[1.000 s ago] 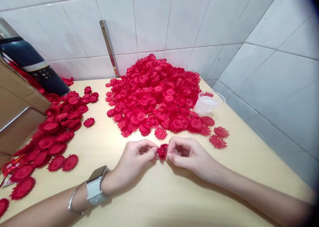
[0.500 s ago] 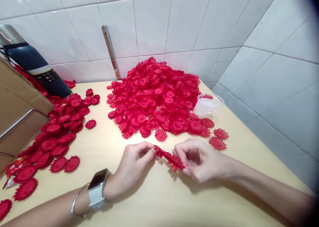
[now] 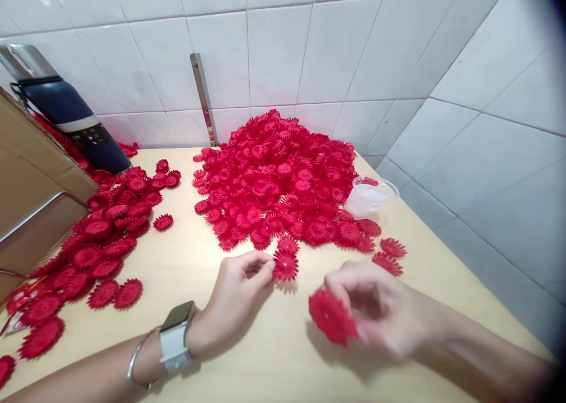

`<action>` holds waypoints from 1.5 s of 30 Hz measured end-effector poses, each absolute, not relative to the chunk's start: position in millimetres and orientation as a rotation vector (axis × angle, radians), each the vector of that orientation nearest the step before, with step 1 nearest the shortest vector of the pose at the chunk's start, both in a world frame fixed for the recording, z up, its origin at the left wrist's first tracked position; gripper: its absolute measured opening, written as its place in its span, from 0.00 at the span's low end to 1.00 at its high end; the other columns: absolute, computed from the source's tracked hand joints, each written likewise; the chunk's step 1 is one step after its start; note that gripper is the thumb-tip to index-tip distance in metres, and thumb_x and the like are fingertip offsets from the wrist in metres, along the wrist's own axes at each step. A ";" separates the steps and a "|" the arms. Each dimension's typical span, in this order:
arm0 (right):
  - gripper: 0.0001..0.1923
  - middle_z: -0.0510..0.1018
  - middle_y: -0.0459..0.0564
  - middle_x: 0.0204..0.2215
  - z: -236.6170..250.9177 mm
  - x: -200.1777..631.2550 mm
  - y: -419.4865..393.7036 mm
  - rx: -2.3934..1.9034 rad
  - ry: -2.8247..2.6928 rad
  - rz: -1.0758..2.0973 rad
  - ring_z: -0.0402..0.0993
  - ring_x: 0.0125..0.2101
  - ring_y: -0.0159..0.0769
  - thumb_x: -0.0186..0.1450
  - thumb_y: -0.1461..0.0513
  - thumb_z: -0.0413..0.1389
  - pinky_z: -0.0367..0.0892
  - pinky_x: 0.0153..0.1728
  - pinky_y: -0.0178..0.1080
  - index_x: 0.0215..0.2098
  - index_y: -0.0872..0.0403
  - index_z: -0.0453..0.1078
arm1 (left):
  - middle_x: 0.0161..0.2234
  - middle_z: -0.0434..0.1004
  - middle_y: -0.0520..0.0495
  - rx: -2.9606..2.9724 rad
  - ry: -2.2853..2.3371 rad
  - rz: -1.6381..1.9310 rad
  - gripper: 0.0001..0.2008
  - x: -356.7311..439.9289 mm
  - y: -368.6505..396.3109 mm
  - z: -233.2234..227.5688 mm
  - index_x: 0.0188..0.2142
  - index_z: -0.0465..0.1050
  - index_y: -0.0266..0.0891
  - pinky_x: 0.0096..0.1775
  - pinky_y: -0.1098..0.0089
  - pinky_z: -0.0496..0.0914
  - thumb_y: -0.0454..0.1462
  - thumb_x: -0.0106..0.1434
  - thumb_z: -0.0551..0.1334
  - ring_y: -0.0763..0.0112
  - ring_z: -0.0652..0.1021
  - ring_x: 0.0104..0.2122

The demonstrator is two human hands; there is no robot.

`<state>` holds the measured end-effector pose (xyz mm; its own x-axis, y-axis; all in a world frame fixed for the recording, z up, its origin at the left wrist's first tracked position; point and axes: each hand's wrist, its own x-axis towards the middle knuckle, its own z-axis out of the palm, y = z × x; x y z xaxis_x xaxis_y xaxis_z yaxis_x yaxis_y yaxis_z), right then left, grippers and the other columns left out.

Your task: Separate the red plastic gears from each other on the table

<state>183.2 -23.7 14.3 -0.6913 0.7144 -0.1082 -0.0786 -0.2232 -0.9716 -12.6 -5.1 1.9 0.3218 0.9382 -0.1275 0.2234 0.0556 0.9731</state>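
Note:
Between thumb and fingertips, my left hand [image 3: 245, 285] pinches a small red petal disc [image 3: 285, 264] with a pale dot at its centre. My right hand [image 3: 380, 309], slightly blurred, grips the edge of a larger red fabric flower disc [image 3: 331, 316] above the table. The two held pieces are apart. Just beyond them lies a big heap of red flower discs [image 3: 274, 185], whose nearest pieces sit close behind the left fingertips. A watch and a bangle are on my left wrist.
A second spread of red discs [image 3: 106, 229] runs down the left side beside a cardboard box [image 3: 39, 173]. Behind it stands a dark blue bottle [image 3: 84, 117]. A clear plastic cup [image 3: 371, 197] is right of the heap. Tiled walls [image 3: 278, 55] border the table [image 3: 247, 356].
The red pieces joined between my hands have come apart. My right hand has moved right and toward me with the larger disc; my left hand stays nearly in place with the smaller one.

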 end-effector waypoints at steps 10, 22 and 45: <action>0.05 0.66 0.43 0.20 6.5 171.5 -15.9 -1.106 -1.576 1.451 0.58 0.20 0.26 0.56 0.65 0.55 0.54 0.20 0.30 0.23 0.56 0.62 | 0.28 0.72 0.50 1.696 1.057 0.712 0.08 -11.6 -10.0 6.7 0.34 0.71 0.38 0.27 0.75 0.64 0.38 0.54 0.61 0.75 0.70 0.26; 0.08 0.64 0.41 0.18 3.3 161.4 -19.3 -1.078 -1.341 1.672 0.57 0.18 0.24 0.56 0.61 0.56 0.51 0.17 0.28 0.23 0.56 0.62 | 0.33 0.75 0.46 1.490 0.956 0.735 0.05 -9.1 -9.8 10.4 0.31 0.73 0.35 0.34 0.73 0.68 0.34 0.56 0.59 0.71 0.74 0.32; 0.08 0.63 0.39 0.14 2.8 157.8 -18.6 -1.099 -1.184 1.703 0.56 0.14 0.21 0.57 0.62 0.55 0.52 0.16 0.27 0.23 0.57 0.63 | 0.22 0.73 0.50 1.433 1.063 0.685 0.04 -7.7 -5.9 10.5 0.24 0.71 0.33 0.27 0.77 0.66 0.32 0.54 0.59 0.76 0.71 0.24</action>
